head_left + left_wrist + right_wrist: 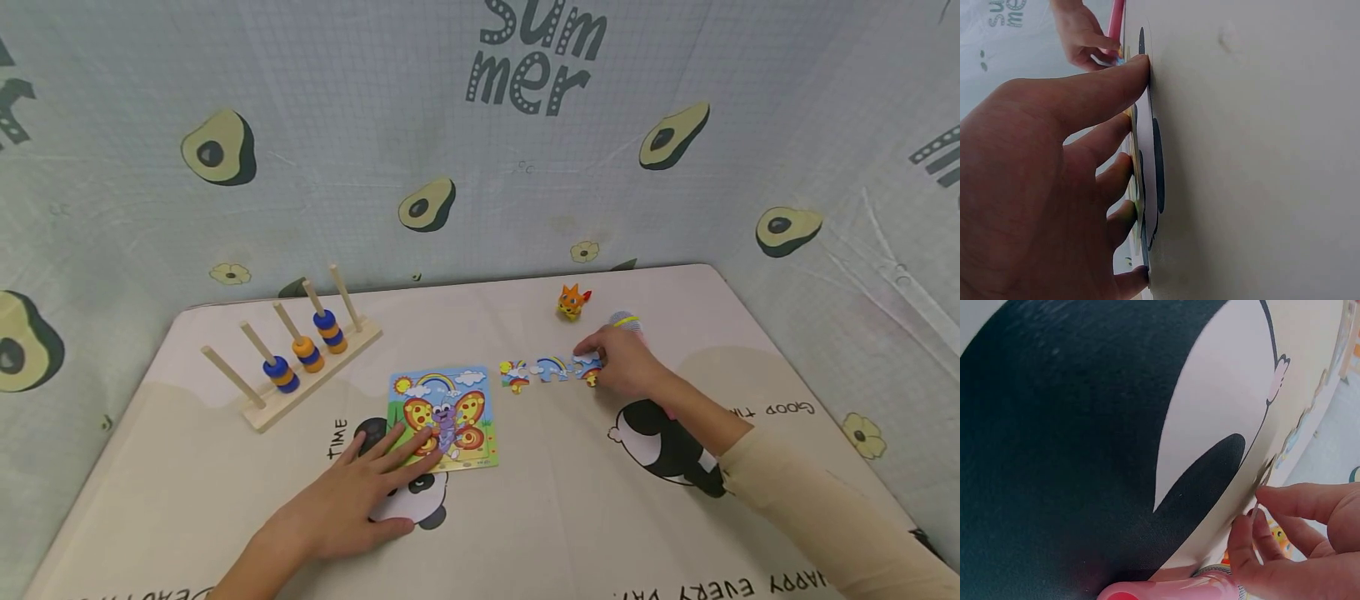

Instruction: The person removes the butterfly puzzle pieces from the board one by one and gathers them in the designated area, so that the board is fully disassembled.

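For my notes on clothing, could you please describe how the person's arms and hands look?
A plain beige sleeve covers part of the right forearm, ending short of the wrist. The left forearm shows no sleeve. The left hand and right hand show no gloves or rings.

On my screen, the left hand (356, 496) rests with fingers spread across the lower left of a butterfly jigsaw board (480, 396). To its right I see three puzzle pieces (552, 369) in a row; the right hand (628, 362) pinches the rightmost. Just beyond that hand I make out a toy microphone (624, 320), with an orange fox figurine (572, 302) near it. Over on the left, a wooden peg stand (305, 387) carries blue and orange rings (281, 374) on its three middle pegs.
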A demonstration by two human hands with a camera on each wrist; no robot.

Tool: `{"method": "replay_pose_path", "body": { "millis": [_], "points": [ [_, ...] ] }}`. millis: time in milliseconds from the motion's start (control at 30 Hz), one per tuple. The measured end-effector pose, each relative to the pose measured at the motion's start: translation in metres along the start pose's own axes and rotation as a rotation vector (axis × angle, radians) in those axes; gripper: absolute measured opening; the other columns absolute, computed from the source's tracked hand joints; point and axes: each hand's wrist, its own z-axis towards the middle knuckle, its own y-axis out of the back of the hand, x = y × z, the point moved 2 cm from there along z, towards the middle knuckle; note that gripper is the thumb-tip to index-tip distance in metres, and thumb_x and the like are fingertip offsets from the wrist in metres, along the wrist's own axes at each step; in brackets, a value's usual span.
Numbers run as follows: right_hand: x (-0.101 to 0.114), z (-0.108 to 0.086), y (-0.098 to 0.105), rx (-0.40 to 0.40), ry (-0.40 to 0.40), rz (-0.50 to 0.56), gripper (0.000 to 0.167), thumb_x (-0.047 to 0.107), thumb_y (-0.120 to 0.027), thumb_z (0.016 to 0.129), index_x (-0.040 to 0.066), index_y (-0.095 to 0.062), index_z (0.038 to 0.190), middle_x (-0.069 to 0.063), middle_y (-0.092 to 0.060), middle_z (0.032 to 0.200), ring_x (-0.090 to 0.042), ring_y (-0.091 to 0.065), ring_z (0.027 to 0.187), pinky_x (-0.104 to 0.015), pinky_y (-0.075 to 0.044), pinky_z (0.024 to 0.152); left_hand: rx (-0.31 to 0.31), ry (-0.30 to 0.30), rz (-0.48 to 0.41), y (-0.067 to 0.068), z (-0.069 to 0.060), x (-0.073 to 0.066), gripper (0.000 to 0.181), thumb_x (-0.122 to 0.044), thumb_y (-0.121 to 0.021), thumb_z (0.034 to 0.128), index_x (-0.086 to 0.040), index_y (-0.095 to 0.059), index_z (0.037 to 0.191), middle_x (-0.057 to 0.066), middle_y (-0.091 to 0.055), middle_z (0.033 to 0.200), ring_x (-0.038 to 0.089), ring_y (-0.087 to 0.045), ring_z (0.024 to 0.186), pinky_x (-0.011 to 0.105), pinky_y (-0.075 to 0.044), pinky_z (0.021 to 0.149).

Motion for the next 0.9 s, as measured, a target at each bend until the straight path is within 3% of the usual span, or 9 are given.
{"method": "replay_pose_path", "body": {
  "millis": [467, 900],
  "points": [
    [0.0029, -0.0015, -0.004, 0.008, -0.018, -0.04, 0.044, -0.012, -0.071, 0.077, 0.001, -0.076, 0.119, -0.019, -0.067, 0.117, -0.032, -0.06, 0.102, -0.047, -0.056, 0.093, 0.007, 0.012, -0.008, -0.0009, 0.0003, 0.0002, 0.077, -0.05, -0.069, 0.0957, -0.041, -0.032, 0.163, -0.012, -0.017, 0.175, 0.034, -0.012, 0.163, 0.08, -0.012, 0.119],
    [0.0023, -0.0002, -0.0053, 0.01, -0.022, -0.05, 0.048, -0.014, -0.072, 0.075, 0.002, -0.073, 0.121, -0.019, -0.066, 0.115, -0.032, -0.061, 0.103, -0.048, -0.055, 0.095, 0.0, -0.001, 0.006, 0.0007, -0.0008, -0.0004, 0.075, -0.05, -0.068, 0.0963, -0.039, -0.034, 0.163, -0.011, -0.018, 0.175, 0.034, -0.012, 0.163, 0.08, -0.014, 0.118]
  ]
}}
